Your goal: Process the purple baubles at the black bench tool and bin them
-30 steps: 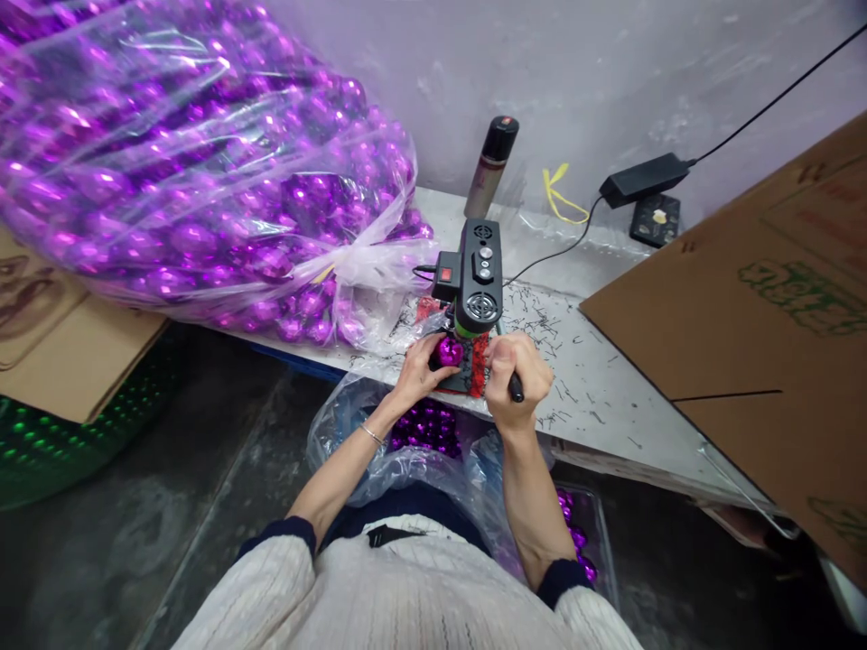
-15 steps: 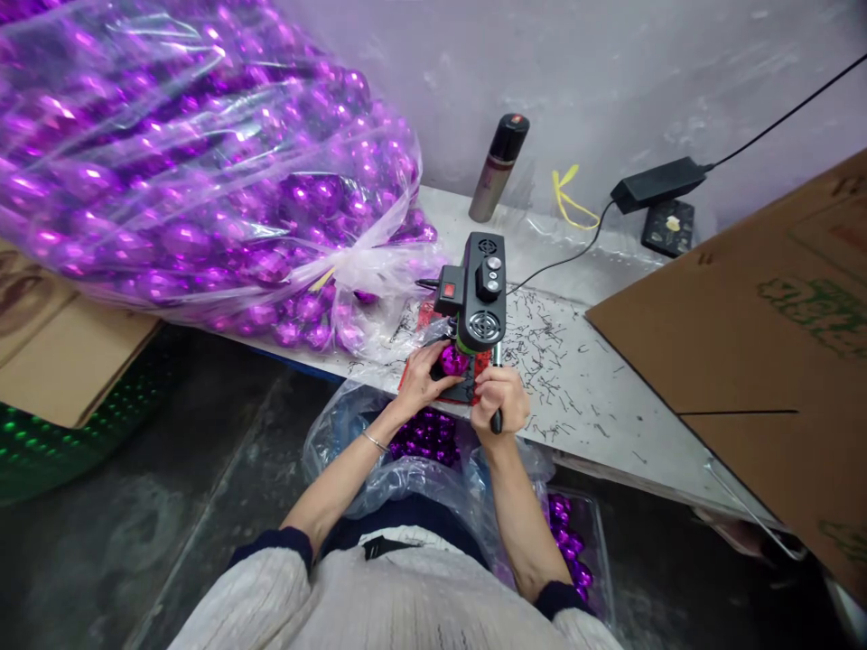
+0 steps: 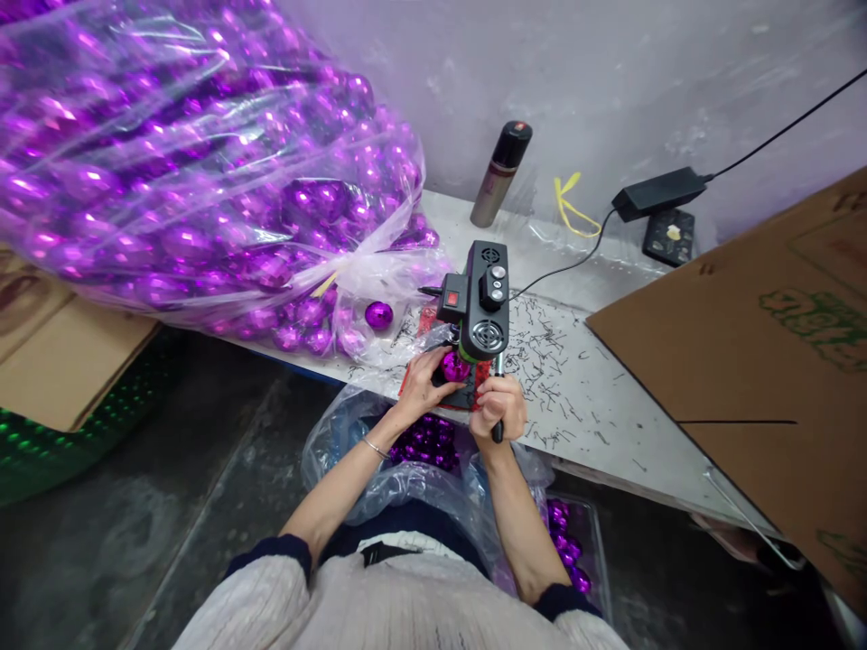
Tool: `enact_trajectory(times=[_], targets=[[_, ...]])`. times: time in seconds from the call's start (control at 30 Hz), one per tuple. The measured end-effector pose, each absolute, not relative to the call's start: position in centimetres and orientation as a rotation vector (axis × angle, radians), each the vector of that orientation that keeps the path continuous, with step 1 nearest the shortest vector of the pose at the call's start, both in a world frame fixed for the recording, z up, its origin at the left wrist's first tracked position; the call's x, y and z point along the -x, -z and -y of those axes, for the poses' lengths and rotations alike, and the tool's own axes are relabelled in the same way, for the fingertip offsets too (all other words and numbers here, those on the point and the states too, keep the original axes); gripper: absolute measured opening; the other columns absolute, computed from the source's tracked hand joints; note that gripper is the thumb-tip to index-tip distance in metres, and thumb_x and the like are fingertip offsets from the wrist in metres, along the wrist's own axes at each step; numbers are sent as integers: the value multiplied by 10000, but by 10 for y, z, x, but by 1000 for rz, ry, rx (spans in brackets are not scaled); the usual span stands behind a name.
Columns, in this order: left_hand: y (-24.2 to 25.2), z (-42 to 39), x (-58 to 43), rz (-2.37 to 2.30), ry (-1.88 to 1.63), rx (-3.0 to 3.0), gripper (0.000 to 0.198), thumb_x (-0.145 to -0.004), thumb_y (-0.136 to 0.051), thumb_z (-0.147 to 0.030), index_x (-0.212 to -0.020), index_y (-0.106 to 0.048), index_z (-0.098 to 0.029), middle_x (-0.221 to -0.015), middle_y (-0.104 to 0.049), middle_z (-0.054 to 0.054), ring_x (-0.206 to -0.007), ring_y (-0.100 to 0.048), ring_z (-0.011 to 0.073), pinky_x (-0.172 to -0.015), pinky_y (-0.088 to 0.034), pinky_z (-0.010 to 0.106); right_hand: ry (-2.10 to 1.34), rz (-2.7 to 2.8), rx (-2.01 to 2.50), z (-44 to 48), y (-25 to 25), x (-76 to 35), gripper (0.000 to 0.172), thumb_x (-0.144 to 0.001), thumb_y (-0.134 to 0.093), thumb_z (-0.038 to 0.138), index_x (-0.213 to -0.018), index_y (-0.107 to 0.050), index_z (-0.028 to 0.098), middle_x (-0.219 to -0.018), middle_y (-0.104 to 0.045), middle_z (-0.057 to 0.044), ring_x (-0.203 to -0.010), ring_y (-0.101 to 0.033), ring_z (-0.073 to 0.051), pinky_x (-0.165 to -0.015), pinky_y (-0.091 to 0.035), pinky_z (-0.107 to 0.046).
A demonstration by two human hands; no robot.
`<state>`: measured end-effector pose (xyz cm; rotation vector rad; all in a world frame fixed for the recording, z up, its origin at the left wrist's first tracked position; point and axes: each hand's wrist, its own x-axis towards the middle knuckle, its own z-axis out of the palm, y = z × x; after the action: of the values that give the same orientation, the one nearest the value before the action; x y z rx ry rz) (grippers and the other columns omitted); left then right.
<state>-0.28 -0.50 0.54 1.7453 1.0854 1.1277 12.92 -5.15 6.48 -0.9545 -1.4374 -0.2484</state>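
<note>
A shiny purple ball ornament [image 3: 454, 366] sits under the head of a small black bench machine [image 3: 488, 293], which has knobs, round vents and a red switch. My left hand [image 3: 424, 386] is closed round the ornament from the left, thumb in front and fingers behind. My right hand [image 3: 499, 406] is wrapped around the black-gripped lever [image 3: 498, 431] on the machine's right side. Another purple ornament [image 3: 378, 315] lies on the table left of the machine, beside the neck of a big clear bag [image 3: 369, 257]. The contact between machine head and ornament is hard to see.
Purple ornaments fill the big bag, an open bag [image 3: 424, 442] below the table edge and a clear bin [image 3: 569, 546]. Short dark bits litter the white table [image 3: 610, 424]. A spray can [image 3: 501, 174], power adapter [image 3: 660, 192] and cardboard box [image 3: 759, 343] stand around.
The loose ornament by the bag's neck has come out into full view, a little nearer the table's front. Both hands keep their holds, and the view has shifted slightly.
</note>
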Motion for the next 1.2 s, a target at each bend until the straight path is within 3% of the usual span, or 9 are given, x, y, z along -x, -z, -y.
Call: enact_trajectory(times=[0.4, 0.53, 0.7, 0.8, 0.97, 1.1, 1.2], targets=[[-7, 2, 4, -1091, -1102, -1774, 663, -760, -811, -547, -1305, -636, -214, -1330, -673, 151, -1283, -598, 337, -1137, -393, 514, 296, 1477, 927, 48, -60, -127, 280, -1004, -396, 265, -738, -479, 235, -692, -577, 18, -585, -536, -126, -630, -464, -322], [-7, 0, 3, -1087, -1105, -1807, 665, -778, -800, -541, -1329, -618, -216, -1338, -668, 157, -1296, -592, 341, -1145, -386, 527, 196, 1422, 987, 52, -84, -127, 297, -985, -404, 223, -698, -480, 232, -671, -566, 12, -582, -533, -127, -586, -435, -308], [-1, 25, 15, -1035, -1141, -1957, 650, -889, -704, -476, -1445, -509, -200, -1427, -603, 178, -1372, -544, 321, -1164, -394, 524, 67, 1394, 1099, 56, -131, -125, 281, -978, -436, 176, -711, -508, 224, -661, -569, 4, -631, -573, -136, -618, -432, -307], [8, 59, 33, -995, -1079, -2153, 584, -953, -617, -431, -1474, -474, -212, -1458, -577, 179, -1396, -527, 305, -1186, -372, 544, 73, 1430, 1063, 59, -133, -126, 266, -966, -452, 146, -720, -512, 225, -673, -585, 6, -640, -578, -134, -619, -430, -298], [-2, 70, 62, -1004, -1072, -2257, 935, -770, -701, -722, -1490, -457, -178, -1515, -505, 226, -1419, -477, 376, -1184, -355, 558, 101, 1452, 1035, 61, -110, -126, 242, -949, -458, 118, -740, -515, 225, -692, -596, 8, -655, -591, -136, -620, -436, -293], [-45, -1, 74, -1500, -1223, -2015, 521, -1015, -444, -481, -1391, -561, -140, -1451, -567, 215, -1400, -492, 331, -1209, -299, 488, 122, 1439, 1029, 61, -106, -126, 250, -950, -461, 123, -726, -509, 223, -688, -593, 10, -644, -587, -132, -612, -433, -289], [-73, -56, 78, -1933, -890, -1903, 439, -1012, -463, -403, -1254, -627, -77, -1292, -651, 256, -1289, -562, 386, -1135, -350, 521, 138, 1450, 1038, 61, -108, -126, 252, -954, -452, 123, -730, -507, 223, -692, -592, 7, -646, -589, -131, -610, -443, -288]])
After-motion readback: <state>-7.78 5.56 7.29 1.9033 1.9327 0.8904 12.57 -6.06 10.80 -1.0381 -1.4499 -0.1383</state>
